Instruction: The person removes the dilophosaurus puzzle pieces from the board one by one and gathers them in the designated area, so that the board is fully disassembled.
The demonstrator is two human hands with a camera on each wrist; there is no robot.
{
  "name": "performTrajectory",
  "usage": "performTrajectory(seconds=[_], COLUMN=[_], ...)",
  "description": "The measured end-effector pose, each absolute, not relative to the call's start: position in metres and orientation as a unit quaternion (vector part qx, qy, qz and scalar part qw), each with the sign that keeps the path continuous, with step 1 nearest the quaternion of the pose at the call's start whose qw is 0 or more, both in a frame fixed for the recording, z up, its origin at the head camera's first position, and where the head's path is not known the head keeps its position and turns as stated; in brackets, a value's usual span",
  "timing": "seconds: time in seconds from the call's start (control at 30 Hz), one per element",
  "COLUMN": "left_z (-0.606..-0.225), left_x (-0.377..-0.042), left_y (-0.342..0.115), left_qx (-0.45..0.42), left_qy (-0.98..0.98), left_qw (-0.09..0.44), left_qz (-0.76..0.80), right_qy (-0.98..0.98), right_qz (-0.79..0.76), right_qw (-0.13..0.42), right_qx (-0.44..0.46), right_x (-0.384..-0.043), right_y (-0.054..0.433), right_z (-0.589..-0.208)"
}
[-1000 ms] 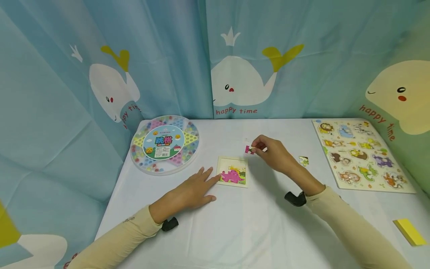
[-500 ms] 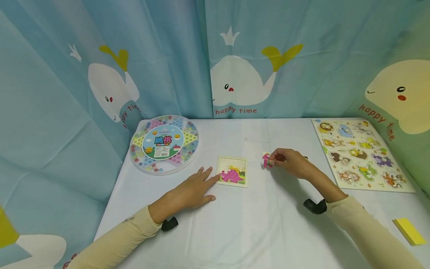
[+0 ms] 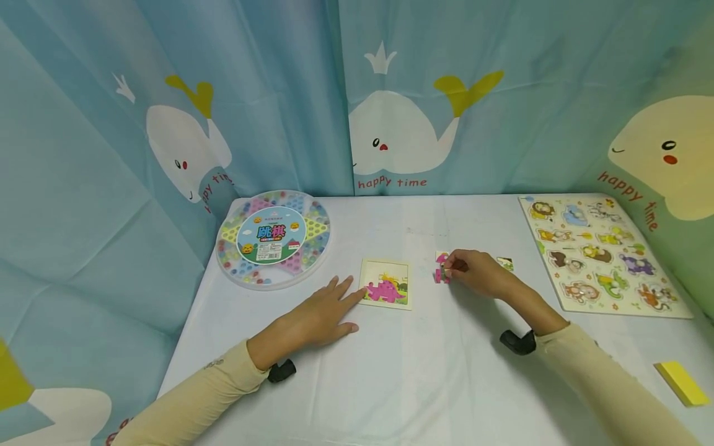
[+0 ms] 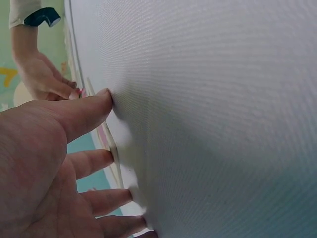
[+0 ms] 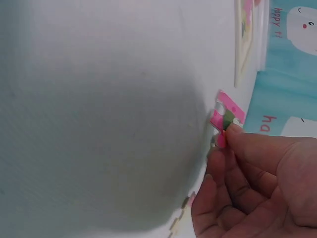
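Note:
A small square puzzle tray (image 3: pixel 372 271) holds a partly assembled pink dinosaur picture. My left hand (image 3: pixel 320 313) lies palm down with fingers spread, its index fingertip at the tray's left edge. To the right of the tray, my right hand (image 3: pixel 476 274) pinches a pink and green jigsaw piece (image 5: pixel 228 110) between thumb and fingers, close over the table. A second piece with pink on it (image 3: pixel 442 255) shows just beyond the held one in the head view. Another loose piece (image 3: pixel 505 263), green and white, lies behind the right hand.
A round Chinese checkers box (image 3: pixel 273 238) with coloured marbles sits at the back left. An animal peg puzzle board (image 3: pixel 569 297) lies at the right, and a yellow block (image 3: pixel 682 384) near the front right. A whale-print curtain (image 3: pixel 312 93) surrounds the table.
My right hand has moved from beside the tray to the right and nearer me, carrying the jigsaw piece, then shifted only slightly. My left hand has stayed in place.

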State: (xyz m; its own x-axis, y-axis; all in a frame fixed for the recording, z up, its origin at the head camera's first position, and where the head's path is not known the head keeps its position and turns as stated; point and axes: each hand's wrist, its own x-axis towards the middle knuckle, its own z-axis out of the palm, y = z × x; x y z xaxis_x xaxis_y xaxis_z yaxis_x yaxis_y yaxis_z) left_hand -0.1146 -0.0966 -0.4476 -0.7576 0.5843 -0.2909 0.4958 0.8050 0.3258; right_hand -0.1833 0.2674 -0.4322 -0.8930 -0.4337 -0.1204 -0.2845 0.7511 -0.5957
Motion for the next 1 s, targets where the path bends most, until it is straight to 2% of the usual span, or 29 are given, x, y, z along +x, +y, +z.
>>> performTrajectory(seconds=[0.23, 0.57, 1.0], left_z=[-0.448, -0.447, -0.444], left_x=[-0.115, -0.115, -0.114], left_y=[-0.097, -0.096, -0.096], left_qx=[0.289, 0.291, 0.286], left_qy=[0.930, 0.931, 0.931], left_qw=[0.193, 0.192, 0.196], left_qz=[0.117, 0.113, 0.111], right_qy=[0.927, 0.950, 0.944], right_qz=[-0.295, -0.251, -0.267], right_qw=[0.142, 0.093, 0.079], right_qx=[-0.185, -0.164, -0.176], right_x=[-0.184, -0.181, -0.179], right_y=[0.268, 0.257, 0.232], right_z=[-0.430, -0.443, -0.433])
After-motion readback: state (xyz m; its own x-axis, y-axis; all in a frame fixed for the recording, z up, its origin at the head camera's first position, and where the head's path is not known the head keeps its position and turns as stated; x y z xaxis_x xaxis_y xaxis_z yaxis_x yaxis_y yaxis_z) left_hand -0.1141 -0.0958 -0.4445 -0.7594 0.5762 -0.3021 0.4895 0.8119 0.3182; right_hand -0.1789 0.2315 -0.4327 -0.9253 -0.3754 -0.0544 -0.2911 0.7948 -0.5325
